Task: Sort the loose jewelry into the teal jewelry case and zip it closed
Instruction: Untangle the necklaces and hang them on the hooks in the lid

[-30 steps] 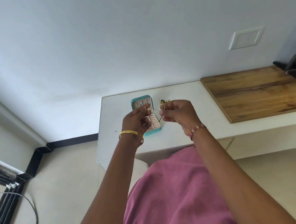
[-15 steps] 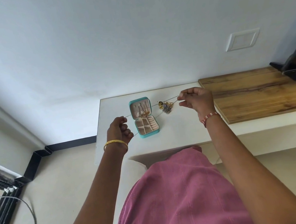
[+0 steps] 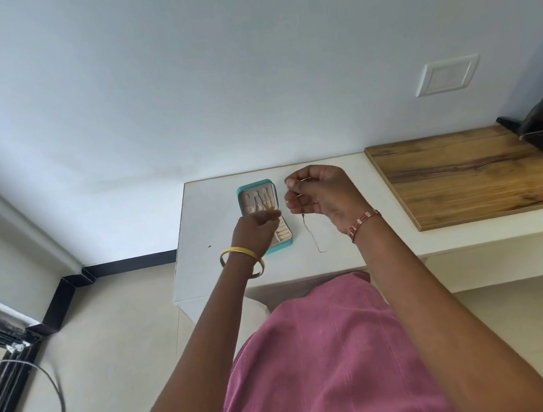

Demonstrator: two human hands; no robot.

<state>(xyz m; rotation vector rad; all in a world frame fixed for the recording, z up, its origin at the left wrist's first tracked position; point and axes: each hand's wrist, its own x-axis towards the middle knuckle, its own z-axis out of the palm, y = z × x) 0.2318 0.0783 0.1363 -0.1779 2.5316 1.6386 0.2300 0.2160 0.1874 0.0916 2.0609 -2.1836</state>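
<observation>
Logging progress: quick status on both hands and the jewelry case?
Right hand pinches thin chain necklace, end dangling. Left hand over open teal zip jewelry case, grip unclear. Nothing in the way.

Pale wall (image 3: 211, 75) with switch plate (image 3: 447, 75), white counter (image 3: 200, 249), wooden panel (image 3: 473, 175), beige tiled floor (image 3: 109, 348)

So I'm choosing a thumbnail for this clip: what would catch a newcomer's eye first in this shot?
Probably the open teal jewelry case on the white table, bright against the pale surface. Next, the right hand raised beside it, pinching a thin chain that trails down onto the tabletop, while the left hand reaches over the case. The wooden panel on the right stands out too.
</observation>
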